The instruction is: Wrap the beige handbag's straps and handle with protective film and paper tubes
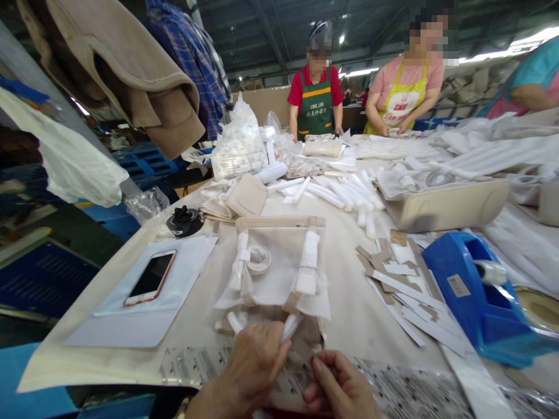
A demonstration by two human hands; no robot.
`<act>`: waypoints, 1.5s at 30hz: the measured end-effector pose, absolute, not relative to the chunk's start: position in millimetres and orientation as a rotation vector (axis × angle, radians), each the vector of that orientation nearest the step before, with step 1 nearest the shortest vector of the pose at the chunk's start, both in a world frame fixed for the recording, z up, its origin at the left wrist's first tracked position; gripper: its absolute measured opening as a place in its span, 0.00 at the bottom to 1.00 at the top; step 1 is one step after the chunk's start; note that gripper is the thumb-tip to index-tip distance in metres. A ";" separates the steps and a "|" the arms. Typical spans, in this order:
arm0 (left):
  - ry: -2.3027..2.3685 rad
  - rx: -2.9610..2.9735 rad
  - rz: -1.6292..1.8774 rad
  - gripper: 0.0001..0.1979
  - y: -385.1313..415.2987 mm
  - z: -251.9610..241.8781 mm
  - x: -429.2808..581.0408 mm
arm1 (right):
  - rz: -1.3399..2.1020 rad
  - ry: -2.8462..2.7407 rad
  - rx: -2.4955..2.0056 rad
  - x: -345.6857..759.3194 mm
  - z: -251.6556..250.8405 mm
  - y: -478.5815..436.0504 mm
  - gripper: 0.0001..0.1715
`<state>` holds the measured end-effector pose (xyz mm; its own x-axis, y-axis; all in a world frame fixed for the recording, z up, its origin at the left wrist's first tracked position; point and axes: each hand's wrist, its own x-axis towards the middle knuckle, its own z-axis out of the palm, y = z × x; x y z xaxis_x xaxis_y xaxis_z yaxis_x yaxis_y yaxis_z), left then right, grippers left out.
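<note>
A beige handbag (pixel 279 222) lies on the table in front of me, with white wrapping sheet over it. A coiled white strap (pixel 259 259) rests on its left side, and a white-wrapped handle end (pixel 308 262) on its right. My left hand (pixel 253 355) is closed around the white-wrapped handle (pixel 290 327) at the bag's near side. Close by on the right, my right hand (pixel 338 381) has thumb and fingers pinched together beside a beige-grey strip (pixel 302 349). Whether the strip is between those fingers is hard to see.
A phone (pixel 152 277) lies on white sheets at left, near a black tape roll (pixel 185 221). A blue tape dispenser (pixel 476 297) and loose card strips (pixel 406 291) are at right. White tubes (pixel 336 192) lie beyond. Co-workers (pixel 317 87) stand across the table.
</note>
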<state>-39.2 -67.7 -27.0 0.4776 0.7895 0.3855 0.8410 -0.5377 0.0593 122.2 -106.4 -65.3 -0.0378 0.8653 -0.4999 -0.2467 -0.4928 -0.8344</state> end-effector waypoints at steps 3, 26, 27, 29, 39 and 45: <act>-1.472 -2.626 -0.526 0.10 -65.8 -22.2 -41.5 | 1.739 -0.476 -1.241 105.9 -57.8 -93.2 0.32; -1.944 -2.558 -0.023 0.10 -76.2 2.6 -22.7 | 2.023 0.243 -0.552 76.4 -58.1 -72.3 0.21; -1.957 -2.568 0.003 0.10 -76.2 3.6 -22.0 | 2.026 0.246 -0.528 76.6 -58.8 -72.3 0.21; -1.994 -2.582 0.040 0.10 -76.5 2.8 -22.2 | 2.029 0.252 -0.495 77.3 -59.3 -72.0 0.21; -1.748 -2.555 -0.910 0.13 -77.7 -27.9 -36.0 | 2.056 0.067 -0.530 77.2 -51.0 -70.2 0.17; -1.470 -2.590 -1.034 0.14 -75.9 -31.0 -34.6 | 1.942 -0.168 -0.938 84.8 -50.5 -73.7 0.24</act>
<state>-34.6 -75.9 -31.0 0.3504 0.7697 0.5337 0.7625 -0.5653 0.3146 84.8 -73.7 -50.5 -0.2649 0.7973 -0.5424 -0.6924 -0.5488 -0.4685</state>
